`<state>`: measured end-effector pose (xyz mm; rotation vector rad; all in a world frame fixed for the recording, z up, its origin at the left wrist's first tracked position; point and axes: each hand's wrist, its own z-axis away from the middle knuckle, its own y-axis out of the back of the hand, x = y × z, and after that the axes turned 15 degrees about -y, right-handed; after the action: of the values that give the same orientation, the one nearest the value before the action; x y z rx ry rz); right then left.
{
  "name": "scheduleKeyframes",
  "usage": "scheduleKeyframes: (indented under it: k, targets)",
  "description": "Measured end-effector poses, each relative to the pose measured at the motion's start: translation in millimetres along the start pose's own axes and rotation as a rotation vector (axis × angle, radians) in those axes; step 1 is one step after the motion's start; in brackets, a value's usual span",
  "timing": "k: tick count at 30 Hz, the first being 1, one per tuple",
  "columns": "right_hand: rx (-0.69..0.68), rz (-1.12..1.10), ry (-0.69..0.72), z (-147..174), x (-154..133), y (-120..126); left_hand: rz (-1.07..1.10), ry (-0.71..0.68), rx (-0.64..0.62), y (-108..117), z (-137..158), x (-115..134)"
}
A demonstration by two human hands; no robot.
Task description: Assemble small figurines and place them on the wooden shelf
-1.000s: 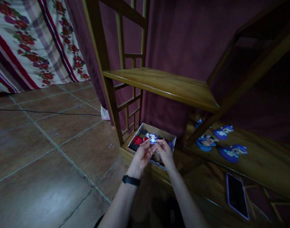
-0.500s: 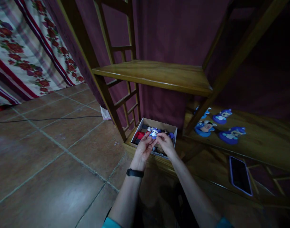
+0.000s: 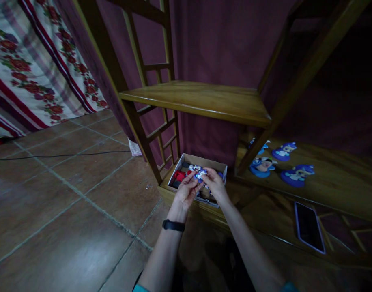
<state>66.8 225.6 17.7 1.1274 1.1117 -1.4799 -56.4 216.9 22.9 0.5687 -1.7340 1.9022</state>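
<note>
A small purple and white figurine (image 3: 201, 174) is held between both hands above an open cardboard box (image 3: 204, 161). My left hand (image 3: 187, 190) cups it from the left, palm up, with the fingers closed against its base. From the right, my right hand (image 3: 214, 183) grips its side with thumb and fingers. Inside the box lie a red piece (image 3: 179, 175) and several other small figures, partly covered by my hands.
On the wooden shelf to the right stand several blue and purple figurines (image 3: 297, 175). A phone (image 3: 309, 227) lies near that shelf's front edge. Over the box is a higher wooden shelf (image 3: 201, 99). A dark cable (image 3: 61, 155) crosses the tiled floor.
The figurine has shifted slightly to the right and tilted in my hands. My right hand's fingers have moved round to its far side. The figurines on the shelf have stayed put.
</note>
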Motion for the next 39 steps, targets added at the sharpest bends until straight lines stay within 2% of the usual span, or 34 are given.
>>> scheduleKeyframes:
  k: [9,26,39]
  targets:
    - [0.010,-0.030,0.020,4,-9,-2,-0.020,-0.055,-0.040,-4,2,2]
    - [0.027,-0.032,0.049,1,-8,-2,0.004,-0.084,-0.008,-7,3,-4]
    - [0.055,-0.023,0.016,3,-9,-2,-0.018,-0.110,0.015,-12,5,-10]
